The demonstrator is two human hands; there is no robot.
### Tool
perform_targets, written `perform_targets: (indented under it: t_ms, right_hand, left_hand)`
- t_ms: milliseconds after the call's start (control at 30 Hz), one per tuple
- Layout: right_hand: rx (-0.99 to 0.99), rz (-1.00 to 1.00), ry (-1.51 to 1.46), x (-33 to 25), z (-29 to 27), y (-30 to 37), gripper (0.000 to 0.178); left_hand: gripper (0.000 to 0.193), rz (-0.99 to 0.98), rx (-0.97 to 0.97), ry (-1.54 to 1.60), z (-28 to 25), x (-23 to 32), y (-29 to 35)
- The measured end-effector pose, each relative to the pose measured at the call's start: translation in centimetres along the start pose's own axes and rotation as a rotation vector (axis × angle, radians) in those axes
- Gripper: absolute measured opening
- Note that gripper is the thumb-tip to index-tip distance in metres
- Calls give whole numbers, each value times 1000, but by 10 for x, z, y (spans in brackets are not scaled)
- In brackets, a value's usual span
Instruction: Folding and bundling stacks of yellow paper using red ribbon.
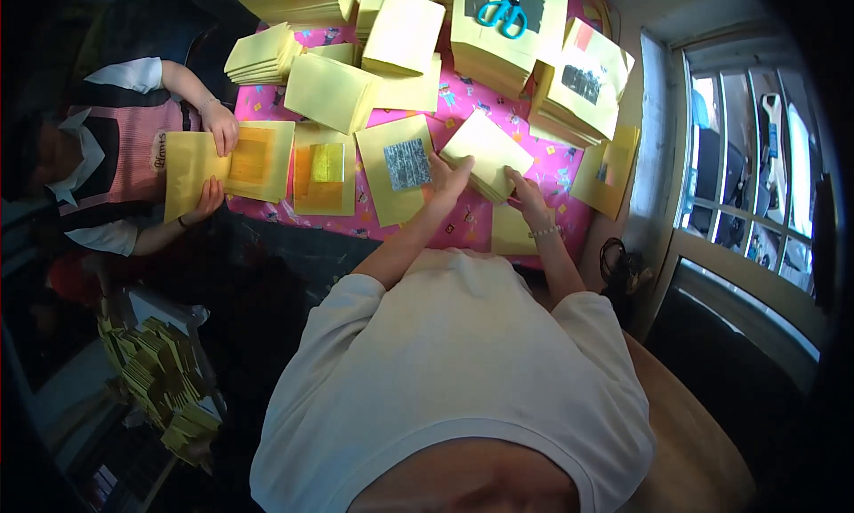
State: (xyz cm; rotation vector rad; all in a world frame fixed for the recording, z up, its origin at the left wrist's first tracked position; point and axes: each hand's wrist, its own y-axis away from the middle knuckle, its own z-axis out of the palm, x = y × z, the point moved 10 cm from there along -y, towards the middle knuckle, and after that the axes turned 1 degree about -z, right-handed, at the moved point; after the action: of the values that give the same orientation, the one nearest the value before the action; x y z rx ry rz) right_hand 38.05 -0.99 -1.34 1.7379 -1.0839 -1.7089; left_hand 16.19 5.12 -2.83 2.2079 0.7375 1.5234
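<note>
My left hand (451,177) and my right hand (528,197) grip a thick stack of yellow paper (489,150) by its near edge, one at each side, tilted over the table. Just left of it lies a yellow sheet (393,209) with a silver-grey square patch (407,164), close to my left hand. Part of another yellow sheet (513,233) shows beneath my right wrist. Further left is a yellow sheet with an orange and gold patch (325,171).
A co-worker's hands (218,129) hold yellow sheets at the left. Paper stacks (331,91) crowd the pink patterned tablecloth (556,166)'s far side; teal-handled scissors (507,17) lie on one. A barred window (752,157) is at right, bundled yellow paper (160,371) at lower left.
</note>
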Motion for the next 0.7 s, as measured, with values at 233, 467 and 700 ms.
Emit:
perform_targets:
  t_ms: [233, 467, 700]
  right_hand:
    - [573, -832, 305, -116, -28, 35, 47]
    - [177, -1021, 522, -234, 91, 51, 34]
    - [49, -913, 567, -258, 167, -5, 47]
  left_hand:
    - [106, 27, 87, -103, -15, 28, 8]
    - [86, 527, 307, -36, -77, 153, 19]
    - [77, 706, 416, -283, -167, 271, -94]
